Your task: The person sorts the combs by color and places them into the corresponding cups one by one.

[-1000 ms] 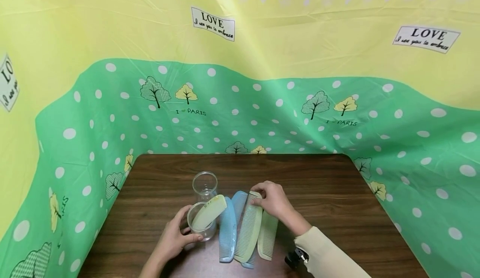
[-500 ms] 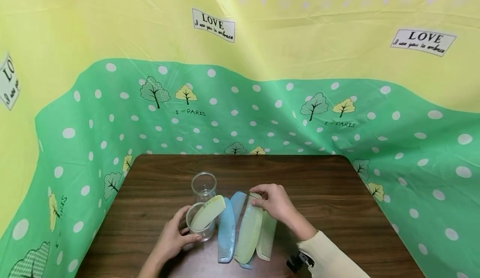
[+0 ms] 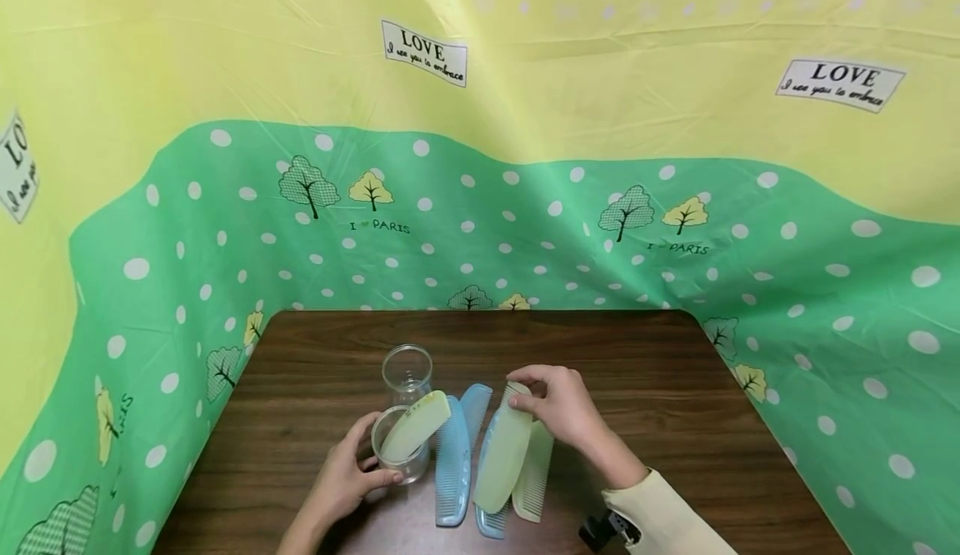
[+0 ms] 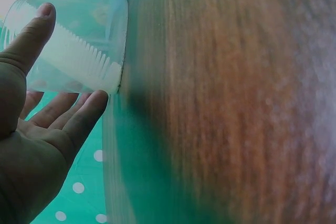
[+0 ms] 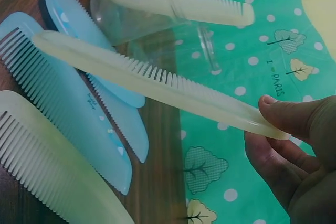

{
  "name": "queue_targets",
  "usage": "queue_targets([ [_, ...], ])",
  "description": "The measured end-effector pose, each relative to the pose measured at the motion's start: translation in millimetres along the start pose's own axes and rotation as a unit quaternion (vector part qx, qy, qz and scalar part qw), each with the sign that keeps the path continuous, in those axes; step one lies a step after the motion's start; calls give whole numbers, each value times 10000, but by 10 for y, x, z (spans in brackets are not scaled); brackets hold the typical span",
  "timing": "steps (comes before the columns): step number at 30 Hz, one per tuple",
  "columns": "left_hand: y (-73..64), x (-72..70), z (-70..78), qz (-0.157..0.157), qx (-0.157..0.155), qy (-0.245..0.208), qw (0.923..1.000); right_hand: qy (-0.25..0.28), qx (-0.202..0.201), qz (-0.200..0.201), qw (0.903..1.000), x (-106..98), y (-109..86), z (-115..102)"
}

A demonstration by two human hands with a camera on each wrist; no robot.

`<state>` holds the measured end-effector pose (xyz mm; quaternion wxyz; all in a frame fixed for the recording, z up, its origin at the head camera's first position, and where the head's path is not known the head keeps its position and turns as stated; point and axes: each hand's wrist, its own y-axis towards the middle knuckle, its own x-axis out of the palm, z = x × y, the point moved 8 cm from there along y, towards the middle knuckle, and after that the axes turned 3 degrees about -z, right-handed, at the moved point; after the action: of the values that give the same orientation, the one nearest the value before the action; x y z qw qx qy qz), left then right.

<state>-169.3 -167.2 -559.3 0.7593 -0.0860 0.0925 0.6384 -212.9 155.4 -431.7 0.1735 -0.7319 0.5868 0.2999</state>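
My left hand (image 3: 347,473) grips a clear cup (image 3: 414,473) standing on the table, thumb on one side and fingers on the other. A pale yellow-green comb (image 3: 418,423) leans inside it, its upper end above the rim. My right hand (image 3: 564,405) pinches another pale yellow-green comb (image 3: 504,459) by one end. In the right wrist view, this held comb (image 5: 157,85) is raised over blue combs. A blue comb (image 3: 452,476) lies next to the cup, another blue comb (image 3: 476,407) partly behind it. Below the held comb shows a blue comb (image 3: 491,525), with a yellow-green comb (image 3: 536,472) to its right.
A second clear cup (image 3: 407,387) stands just behind the gripped one. The dark wood-grain table (image 3: 637,355) backs onto a green and yellow printed cloth (image 3: 525,230). A small black device (image 3: 600,530) is at the right sleeve (image 3: 667,517).
My right hand has lifted the pinched comb off the pile and turned it, shifting slightly right; more of the blue comb beneath shows. My left hand and the cup stay put.
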Motion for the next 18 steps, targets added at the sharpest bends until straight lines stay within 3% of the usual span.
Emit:
queue_targets([
  [8,-2,-3,7,-54,59,-3,10000,88,22,109,9999,-164,-10,-73],
  [18,-5,-3,11,-51,52,10,10000,589,26,196,9981,-306,-40,-171],
])
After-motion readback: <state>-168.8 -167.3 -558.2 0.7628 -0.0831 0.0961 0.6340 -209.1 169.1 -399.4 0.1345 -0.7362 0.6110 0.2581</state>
